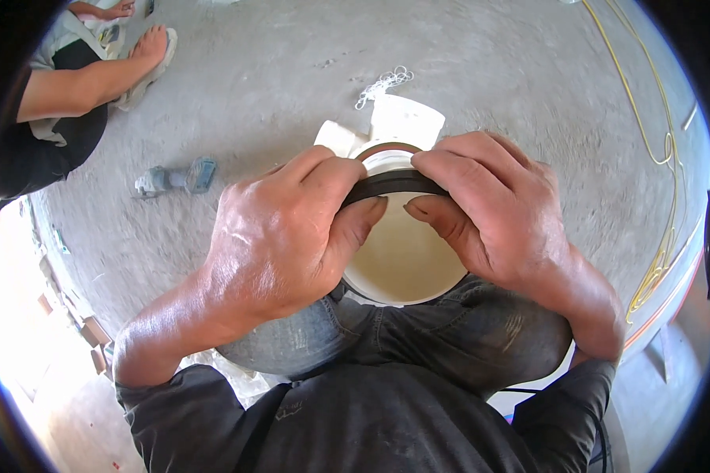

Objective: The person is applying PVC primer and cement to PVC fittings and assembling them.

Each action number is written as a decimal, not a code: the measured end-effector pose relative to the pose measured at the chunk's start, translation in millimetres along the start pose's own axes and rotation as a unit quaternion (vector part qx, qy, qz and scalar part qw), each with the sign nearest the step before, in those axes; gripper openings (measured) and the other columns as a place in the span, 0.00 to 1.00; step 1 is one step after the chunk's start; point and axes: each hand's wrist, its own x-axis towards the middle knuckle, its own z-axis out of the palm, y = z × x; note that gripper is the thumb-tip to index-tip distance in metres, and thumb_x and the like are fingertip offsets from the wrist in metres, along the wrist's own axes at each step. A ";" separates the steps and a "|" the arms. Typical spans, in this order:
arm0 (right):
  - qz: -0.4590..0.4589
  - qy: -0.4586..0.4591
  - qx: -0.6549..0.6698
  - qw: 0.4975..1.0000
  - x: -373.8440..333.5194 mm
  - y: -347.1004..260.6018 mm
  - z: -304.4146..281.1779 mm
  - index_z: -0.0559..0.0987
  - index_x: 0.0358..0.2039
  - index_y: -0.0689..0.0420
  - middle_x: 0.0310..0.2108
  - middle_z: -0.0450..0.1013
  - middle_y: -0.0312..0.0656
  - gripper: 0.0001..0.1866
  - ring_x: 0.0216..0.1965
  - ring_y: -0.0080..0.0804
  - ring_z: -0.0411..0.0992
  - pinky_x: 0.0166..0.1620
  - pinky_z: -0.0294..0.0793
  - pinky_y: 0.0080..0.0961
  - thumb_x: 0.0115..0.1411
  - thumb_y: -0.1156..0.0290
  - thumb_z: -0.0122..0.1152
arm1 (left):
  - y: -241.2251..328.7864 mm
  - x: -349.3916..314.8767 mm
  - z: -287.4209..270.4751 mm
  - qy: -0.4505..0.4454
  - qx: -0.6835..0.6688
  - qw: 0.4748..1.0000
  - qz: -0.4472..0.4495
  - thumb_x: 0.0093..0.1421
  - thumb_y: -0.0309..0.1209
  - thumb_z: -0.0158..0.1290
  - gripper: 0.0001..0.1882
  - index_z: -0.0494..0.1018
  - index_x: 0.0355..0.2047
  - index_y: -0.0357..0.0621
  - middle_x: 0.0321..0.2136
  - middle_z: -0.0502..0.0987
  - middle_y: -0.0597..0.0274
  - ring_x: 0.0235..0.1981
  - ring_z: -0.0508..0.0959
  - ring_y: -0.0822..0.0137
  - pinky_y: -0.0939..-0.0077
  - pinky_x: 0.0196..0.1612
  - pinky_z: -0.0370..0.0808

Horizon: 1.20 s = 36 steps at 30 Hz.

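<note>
The grey floor bears a blue-grey power tool, white string, yellow cable.

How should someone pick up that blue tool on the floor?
I'd grip the blue tool around its narrow middle, coming down from above. It lies on the floor with nothing on top, and that slimmer part between two wider ends probably suits fingers best.

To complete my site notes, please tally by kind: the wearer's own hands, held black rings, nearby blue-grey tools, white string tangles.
Left hand and right hand: 2
Held black ring: 1
Blue-grey tool: 1
White string tangle: 1
Total: 5
</note>
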 end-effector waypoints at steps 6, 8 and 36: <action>0.004 -0.028 -0.066 0.997 4.5 1.2 -3.5 0.78 0.38 0.59 0.31 0.75 0.41 0.16 0.29 0.40 0.76 0.27 0.74 0.32 0.46 0.75 0.70 | -4.0 8.2 3.9 0.007 0.006 1.000 0.026 0.59 0.26 0.57 0.10 0.72 0.40 0.37 0.28 0.74 0.49 0.28 0.77 0.46 0.64 0.29 0.73; 0.018 -0.041 -0.089 0.995 4.8 -0.8 -3.0 0.78 0.39 0.58 0.31 0.75 0.39 0.16 0.29 0.37 0.76 0.27 0.74 0.31 0.47 0.76 0.69 | -10.0 11.3 9.4 0.021 0.014 0.998 0.052 0.58 0.28 0.57 0.09 0.70 0.35 0.38 0.27 0.73 0.52 0.25 0.77 0.49 0.63 0.26 0.73; 0.129 -0.030 0.073 0.989 13.8 8.4 -0.3 0.78 0.37 0.56 0.29 0.72 0.41 0.09 0.29 0.38 0.74 0.32 0.73 0.27 0.56 0.79 0.63 | -10.2 17.3 10.6 0.028 -0.052 0.998 0.009 0.60 0.28 0.57 0.08 0.69 0.32 0.37 0.25 0.75 0.45 0.27 0.77 0.42 0.59 0.27 0.72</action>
